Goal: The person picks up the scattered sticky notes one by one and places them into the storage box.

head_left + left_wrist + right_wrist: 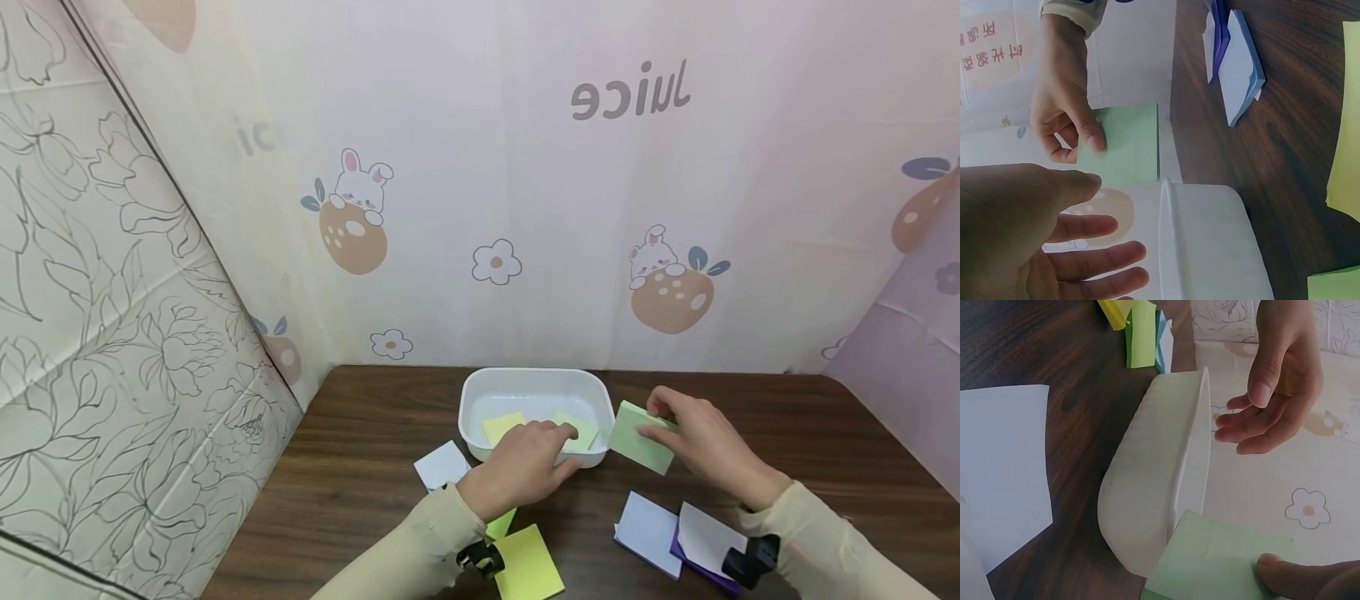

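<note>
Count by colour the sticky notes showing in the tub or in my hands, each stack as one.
Yellow: 1 (yellow note in the white tub)
Green: 2 (green note in the tub, green stack in the right hand)
Total: 3

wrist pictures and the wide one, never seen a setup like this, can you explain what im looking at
There's no robot here, just a person's two bare hands. The wide picture comes from a camera on the head, looking forward and down; the other two come from cameras worn on each wrist.

The right hand holds a pale green pad beside a white tub. The left hand is at the tub with its fingers extended, gripping nothing. Inside the tub are a yellow piece and a light green piece.

On the wooden table, more paper lies around: yellow, bright green and whitish to the left, pale blue and purple-and-white to the right.
</note>
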`<move>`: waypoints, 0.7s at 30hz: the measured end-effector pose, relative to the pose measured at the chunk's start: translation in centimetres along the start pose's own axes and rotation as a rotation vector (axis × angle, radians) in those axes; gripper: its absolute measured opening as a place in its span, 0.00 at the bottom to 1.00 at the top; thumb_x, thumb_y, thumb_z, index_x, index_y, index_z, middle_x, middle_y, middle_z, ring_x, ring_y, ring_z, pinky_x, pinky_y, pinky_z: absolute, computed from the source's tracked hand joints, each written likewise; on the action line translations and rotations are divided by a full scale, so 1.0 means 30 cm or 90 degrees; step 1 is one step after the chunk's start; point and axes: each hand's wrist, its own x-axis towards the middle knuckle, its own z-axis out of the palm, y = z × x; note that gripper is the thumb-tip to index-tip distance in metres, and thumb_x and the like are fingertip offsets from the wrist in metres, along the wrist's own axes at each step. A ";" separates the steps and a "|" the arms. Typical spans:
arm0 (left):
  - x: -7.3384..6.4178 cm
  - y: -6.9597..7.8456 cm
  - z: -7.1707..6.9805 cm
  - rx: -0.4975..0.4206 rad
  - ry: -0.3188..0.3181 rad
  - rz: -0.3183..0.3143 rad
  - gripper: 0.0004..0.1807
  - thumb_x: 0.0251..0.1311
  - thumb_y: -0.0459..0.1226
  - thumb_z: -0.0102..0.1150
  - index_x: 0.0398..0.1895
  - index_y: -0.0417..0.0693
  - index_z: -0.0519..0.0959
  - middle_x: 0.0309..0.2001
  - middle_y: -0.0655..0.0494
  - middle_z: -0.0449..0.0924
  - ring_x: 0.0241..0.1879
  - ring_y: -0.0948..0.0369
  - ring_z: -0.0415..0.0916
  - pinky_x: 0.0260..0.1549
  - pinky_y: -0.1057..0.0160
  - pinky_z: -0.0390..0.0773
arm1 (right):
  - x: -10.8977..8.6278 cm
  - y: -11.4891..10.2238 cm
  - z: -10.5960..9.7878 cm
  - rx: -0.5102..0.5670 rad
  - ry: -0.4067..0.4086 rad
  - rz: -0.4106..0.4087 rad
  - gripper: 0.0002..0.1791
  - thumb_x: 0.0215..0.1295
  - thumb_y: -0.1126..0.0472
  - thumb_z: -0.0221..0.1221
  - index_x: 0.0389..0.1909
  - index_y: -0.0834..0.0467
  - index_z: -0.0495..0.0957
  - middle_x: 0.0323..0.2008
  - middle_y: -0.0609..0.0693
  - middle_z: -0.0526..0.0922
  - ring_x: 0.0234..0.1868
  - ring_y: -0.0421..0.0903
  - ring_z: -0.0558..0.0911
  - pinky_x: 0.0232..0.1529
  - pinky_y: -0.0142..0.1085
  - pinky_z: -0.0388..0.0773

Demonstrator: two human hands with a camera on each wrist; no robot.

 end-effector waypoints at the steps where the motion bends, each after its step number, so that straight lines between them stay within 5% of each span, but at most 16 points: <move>1: -0.001 -0.001 0.001 0.000 -0.002 -0.003 0.17 0.72 0.49 0.57 0.56 0.51 0.81 0.47 0.57 0.88 0.43 0.62 0.84 0.39 0.66 0.80 | 0.001 -0.002 0.002 0.001 0.000 0.001 0.14 0.58 0.61 0.72 0.34 0.54 0.74 0.33 0.48 0.85 0.28 0.42 0.72 0.27 0.32 0.67; 21: -0.022 -0.048 -0.004 -0.018 0.005 -0.037 0.18 0.71 0.48 0.59 0.58 0.51 0.80 0.47 0.56 0.87 0.43 0.61 0.85 0.40 0.66 0.81 | 0.008 -0.026 0.020 0.018 0.002 0.003 0.14 0.58 0.61 0.72 0.34 0.53 0.73 0.33 0.48 0.84 0.29 0.43 0.72 0.28 0.32 0.68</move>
